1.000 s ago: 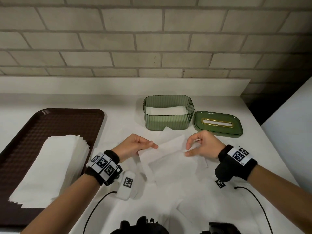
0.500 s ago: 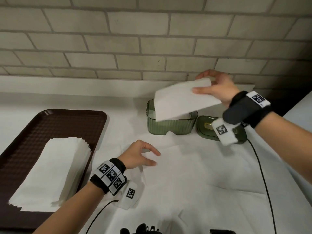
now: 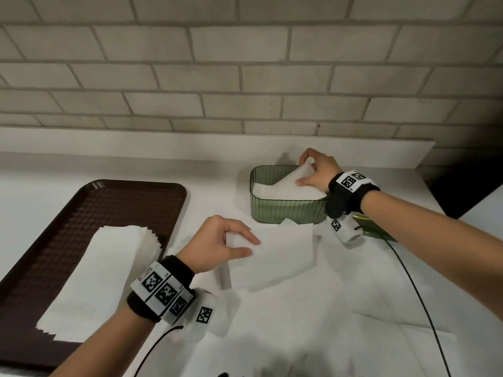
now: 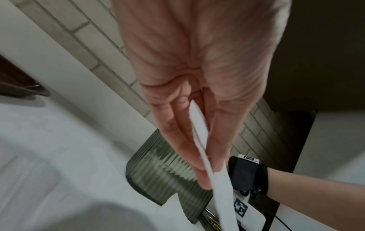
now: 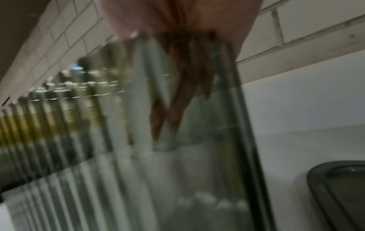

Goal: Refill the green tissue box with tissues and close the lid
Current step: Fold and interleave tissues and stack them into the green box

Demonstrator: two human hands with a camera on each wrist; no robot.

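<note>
Soft, dim overhead light; faint shadows fall on the desk. The head view bends at its edges, its right corner dark. The right wrist view is badly motion-blurred.

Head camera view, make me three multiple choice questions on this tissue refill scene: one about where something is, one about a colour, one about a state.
1. Where does the stack of white tissues lie?
A. On the dark brown plastic tray
B. Inside the box
C. On the lid

2. What colour is the ribbed translucent plastic tissue box?
A. Blue
B. Green
C. Red

3. What state is the box in?
A. Lid closed
B. Tipped over
C. Open, with the right hand putting a folded white tissue into it

Answers:
1 A, the stack rests on the tray at the left.
2 B, its ribbed walls are green.
3 C, the top is uncovered, and the flat green lid lies on the counter beside the box.
</note>
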